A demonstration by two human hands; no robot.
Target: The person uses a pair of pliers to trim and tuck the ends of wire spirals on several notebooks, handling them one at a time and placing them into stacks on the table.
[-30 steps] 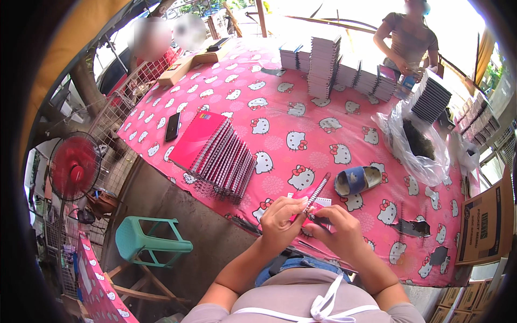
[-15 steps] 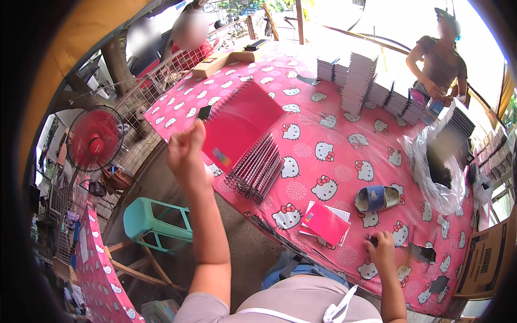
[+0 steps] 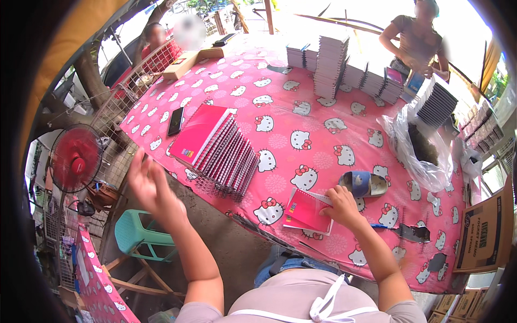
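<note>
My left hand (image 3: 153, 187) is in the air off the table's left edge, its fingers stretched out and slightly blurred, holding nothing. Beyond it stands a tall stack of pink spiral notebooks (image 3: 207, 134), the top one lying pink cover up. With thumb and fingers, my right hand (image 3: 346, 207) grips the right side of a pink notebook (image 3: 307, 210) on a small pile near the front edge. White pages show at the pile's edges. A blue slipper (image 3: 363, 184) lies just beyond that hand. To its right is a blue pen (image 3: 381, 226).
White-paged notebook stacks (image 3: 329, 67) stand at the back. Another person (image 3: 417, 46) stands behind them at the far right. A clear plastic bag (image 3: 431, 167) and a cardboard box (image 3: 484, 237) are at the right. A phone (image 3: 175, 121), a fan (image 3: 77, 159) and a green stool (image 3: 142, 237) are leftward.
A pink notebook that my left hand held up now lies on the tall stack, and that hand has drawn back open. My right hand has moved left onto the small notebook pile.
</note>
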